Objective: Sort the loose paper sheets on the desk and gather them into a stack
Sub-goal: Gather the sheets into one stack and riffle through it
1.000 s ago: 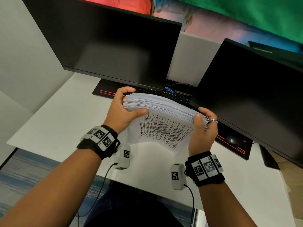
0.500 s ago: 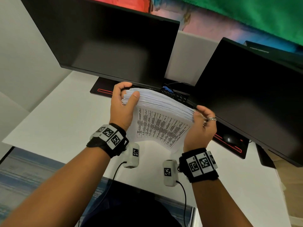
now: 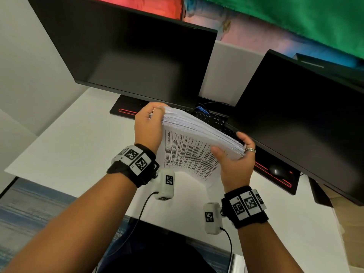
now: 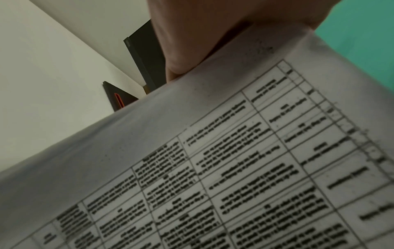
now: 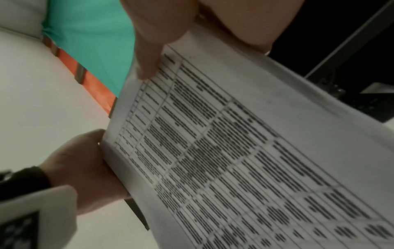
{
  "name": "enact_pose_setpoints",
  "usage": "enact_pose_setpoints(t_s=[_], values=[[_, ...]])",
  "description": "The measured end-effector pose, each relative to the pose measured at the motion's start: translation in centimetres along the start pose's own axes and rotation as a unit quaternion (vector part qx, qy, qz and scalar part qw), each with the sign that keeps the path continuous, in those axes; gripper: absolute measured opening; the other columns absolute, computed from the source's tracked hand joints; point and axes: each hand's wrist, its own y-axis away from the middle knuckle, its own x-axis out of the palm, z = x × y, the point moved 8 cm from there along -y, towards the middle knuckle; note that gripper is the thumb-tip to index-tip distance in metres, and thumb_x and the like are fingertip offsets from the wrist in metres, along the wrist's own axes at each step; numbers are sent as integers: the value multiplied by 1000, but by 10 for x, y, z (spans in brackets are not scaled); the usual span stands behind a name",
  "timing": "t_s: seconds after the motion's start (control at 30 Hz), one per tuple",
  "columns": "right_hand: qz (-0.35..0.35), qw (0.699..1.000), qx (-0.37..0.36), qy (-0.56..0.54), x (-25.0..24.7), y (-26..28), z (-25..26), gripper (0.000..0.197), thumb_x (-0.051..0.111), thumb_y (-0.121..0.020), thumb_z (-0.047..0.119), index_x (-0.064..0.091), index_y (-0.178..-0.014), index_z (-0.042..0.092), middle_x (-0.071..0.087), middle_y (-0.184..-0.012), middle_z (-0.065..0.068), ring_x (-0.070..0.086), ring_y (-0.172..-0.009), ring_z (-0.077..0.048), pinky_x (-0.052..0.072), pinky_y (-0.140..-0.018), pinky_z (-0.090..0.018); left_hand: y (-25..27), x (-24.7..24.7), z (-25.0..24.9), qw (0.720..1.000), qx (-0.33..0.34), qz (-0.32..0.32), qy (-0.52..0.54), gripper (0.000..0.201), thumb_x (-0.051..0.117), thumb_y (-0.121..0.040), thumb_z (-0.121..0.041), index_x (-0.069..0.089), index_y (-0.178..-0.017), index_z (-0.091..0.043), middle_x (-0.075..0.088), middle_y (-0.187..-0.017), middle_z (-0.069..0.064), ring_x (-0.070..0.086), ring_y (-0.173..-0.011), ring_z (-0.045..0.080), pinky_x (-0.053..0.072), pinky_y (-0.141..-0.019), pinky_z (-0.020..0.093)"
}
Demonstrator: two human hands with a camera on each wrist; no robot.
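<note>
The person is holding a thick stack of white paper sheets (image 3: 199, 131) in the air above the white desk (image 3: 78, 146), in front of two dark monitors. The left hand (image 3: 148, 127) is gripping the left short edge of the stack, with the fingers curled over the top corner and the palm lying against the side; this grip is closed around the paper. The right hand (image 3: 235, 160) is holding the right end of the stack, the thumb lying on the printed face toward the person and the other fingers wrapping behind the sheets, so this grip is also closed on the paper. One finger of the right hand is wearing a silver ring (image 3: 250, 150). The sheet facing the person is showing a printed table with black text, which is too blurred to read in both wrist views. The stack is tilting, with its left end higher than its right end. Behind it, a black keyboard (image 3: 211, 120) is lying on a black desk mat with red edge line (image 3: 124, 108), and a black computer mouse (image 3: 276, 170) is resting on this mat to the right.
</note>
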Motion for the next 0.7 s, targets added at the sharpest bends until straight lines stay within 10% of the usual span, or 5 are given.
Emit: enact_pose_setpoints(t_s=[0.17,0.33,0.5,0.6,0.7], values=[[56,997,-15,43,6,-15,11,27,80,-77,7,68,-91,26,75,-90,5,74,-89,-7,61,-80,-29,4,-2,-41,985,83,122,-91,24,71,-89,-33,65,-111,-25,68,-87,-10,61,-80,1,48,-76,18],[165,953,-193,167,48,-23,93,19,83,-79,14,70,-88,24,71,-79,13,69,-73,-3,57,-67,-23,22,32,-72,828,225,286,-425,46,69,-75,-63,63,-112,-37,71,-90,-13,65,-86,17,56,-77,37],[-28,939,-232,254,27,-29,96,68,87,-68,40,59,-128,23,55,-133,0,48,-125,-18,44,-105,-42,7,3,-71,926,168,167,-295,22,73,-80,-39,71,-86,-18,72,-76,-1,68,-73,23,55,-71,43],[-170,947,-79,260,-9,-26,43,115,87,-59,51,30,-152,17,23,-157,-6,25,-143,-28,32,-114,-55,0,-35,-64,984,88,87,-130,18,76,-83,-22,76,-101,-19,79,-92,-6,75,-86,15,61,-80,41],[-84,988,133,-4,10,-25,-19,126,93,-60,27,11,-156,27,29,-158,-6,38,-141,-26,40,-111,-44,2,-47,-49,994,16,54,89,29,71,-88,-7,70,-117,-8,77,-110,5,73,-102,26,59,-86,44]])
